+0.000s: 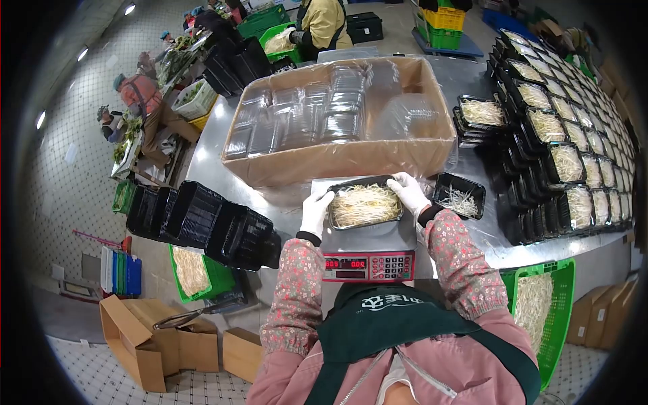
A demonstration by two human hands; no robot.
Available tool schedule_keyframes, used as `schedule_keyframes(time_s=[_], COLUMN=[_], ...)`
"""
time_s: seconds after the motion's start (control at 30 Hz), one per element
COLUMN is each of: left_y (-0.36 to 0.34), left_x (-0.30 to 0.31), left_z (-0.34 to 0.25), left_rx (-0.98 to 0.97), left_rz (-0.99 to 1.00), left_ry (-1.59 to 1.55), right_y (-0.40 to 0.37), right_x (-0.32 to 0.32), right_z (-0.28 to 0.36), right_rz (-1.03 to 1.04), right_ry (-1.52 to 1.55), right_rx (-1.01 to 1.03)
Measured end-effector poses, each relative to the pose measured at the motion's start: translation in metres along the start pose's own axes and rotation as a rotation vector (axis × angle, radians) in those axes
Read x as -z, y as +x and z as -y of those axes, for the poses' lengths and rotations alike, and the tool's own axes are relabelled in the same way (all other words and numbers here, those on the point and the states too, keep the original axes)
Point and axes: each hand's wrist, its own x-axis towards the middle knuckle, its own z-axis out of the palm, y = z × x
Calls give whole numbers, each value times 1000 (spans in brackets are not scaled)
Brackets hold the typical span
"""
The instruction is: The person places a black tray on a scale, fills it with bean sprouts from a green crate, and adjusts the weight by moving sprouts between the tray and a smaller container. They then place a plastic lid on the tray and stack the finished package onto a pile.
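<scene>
A black tray [352, 182] heaped with bean sprouts [366, 205] rests over the plate of a red digital scale [368, 266], whose display is lit. My left hand [315, 213], in a white glove, grips the tray's left edge. On the other side my right hand [410, 193], gloved the same way, is closed on its upper right corner. Just right of that hand lies another black tray [478, 192] with a small amount of sprouts in it.
Beyond the scale stands a cardboard box [337, 152] of clear plastic lids. Nested black trays [202, 219] fill the table's left end; stacks of filled trays [567, 162] cover the right. Green crates [563, 317] of sprouts flank me. A co-worker [322, 27] stands across the table.
</scene>
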Motion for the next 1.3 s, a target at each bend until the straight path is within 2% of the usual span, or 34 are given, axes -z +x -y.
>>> schedule_keyframes(time_s=[0.03,0.13,0.17,0.27,0.3,0.33,0.4,0.47,0.5,0.53,0.6,0.73,0.8,0.83,0.93,0.97,1.0,1.07,1.1,1.13,1.27,1.3], left_y=[10,25,25,12,10,-6,-29,-69,-74,-78,-83,-85,-85,-83,-85,-80,-76,-87,-82,-77,-101,-103], left_x=[4,2,-2,-11,-6,-11,-4,-2,5,4,-2,-8,-11,-9,-15,-19,-25,-62,-69,-78,-105,-99], left_z=[11,32,33,23,24,13,14,0,20,27,36,35,13,4,-29,-29,-28,-40,-37,-37,-67,-67], left_rx=[-97,-233,-221,-275,-276,-274,-106,68,103,141,77,-38,-89,-107,-105,-117,-126,-110,-172,-236,-232,-219], left_rz=[27,-9,-55,-101,-103,-88,-94,-23,45,111,96,87,70,119,163,203,240,305,295,283,260,254], left_ry=[-34,-131,-108,-50,23,-11,-58,-69,-206,-343,-463,-515,-379,-354,-251,-199,-149,-100,-137,-177,-262,-240], right_y=[-4,0,4,2,3,-9,-50,-75,-83,-90,-97,-110,-114,-112,-89,-84,-85,-65,-64,-52,19,35], right_x=[1,-6,-8,-5,-2,6,24,27,26,19,14,11,17,29,54,61,72,74,76,89,148,170], right_z=[15,1,-9,-5,-15,3,74,69,63,54,46,61,63,75,75,87,130,107,120,123,111,121], right_rz=[-6,-50,-59,-66,-86,-22,102,177,246,180,100,50,178,308,192,149,266,420,335,237,-384,-500], right_ry=[78,237,282,200,92,62,4,179,276,457,670,670,538,421,-97,42,179,87,239,141,283,392], right_rx=[-110,-100,-56,-52,37,-128,-453,-492,-492,-472,-438,-353,-388,-458,-10,68,-139,14,80,40,284,202])
